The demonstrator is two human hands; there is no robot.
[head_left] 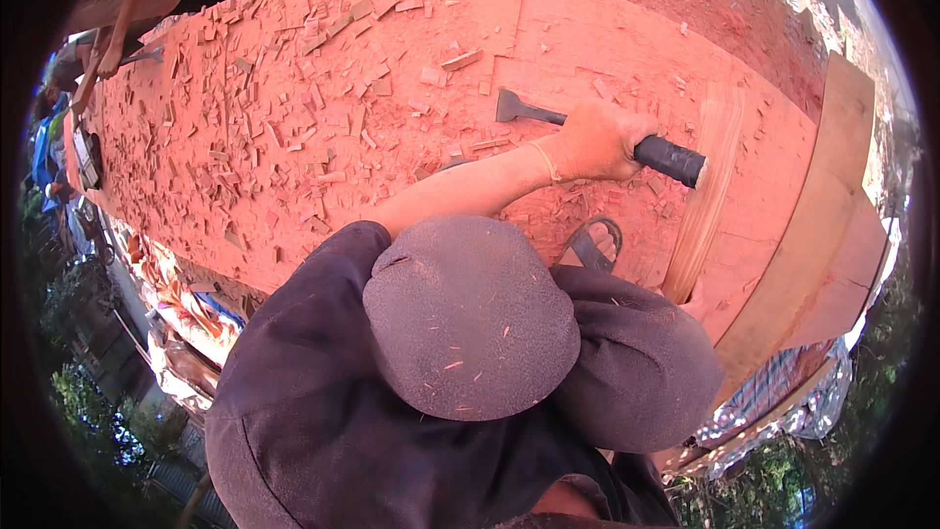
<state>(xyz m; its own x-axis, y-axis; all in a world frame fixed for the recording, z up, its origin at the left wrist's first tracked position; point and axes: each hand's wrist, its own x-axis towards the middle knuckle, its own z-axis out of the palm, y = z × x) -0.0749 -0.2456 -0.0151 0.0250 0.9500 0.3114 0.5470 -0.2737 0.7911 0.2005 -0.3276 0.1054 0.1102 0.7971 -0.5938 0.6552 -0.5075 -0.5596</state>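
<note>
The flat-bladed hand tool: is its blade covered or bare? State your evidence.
Bare: the hand tool ends in a dark, flared blade, showing with no cover over it.

Chisel blade (511,106), one o'clock: dark metal, matt. Handle (669,161), two o'clock: black wrapping, slight sheen. Strip (723,127), two o'clock: straight-grained bare wood. Chips (343,24), eleven o'clock: rough wood. Garment (294,353), eight o'clock: matt cloth. Sheeting (827,416), four o'clock: glossy, crinkled.

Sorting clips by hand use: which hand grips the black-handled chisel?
The left hand, with the wristband: it grips the chisel; the right hand, mostly hidden, is by the pale wooden bar.
</note>
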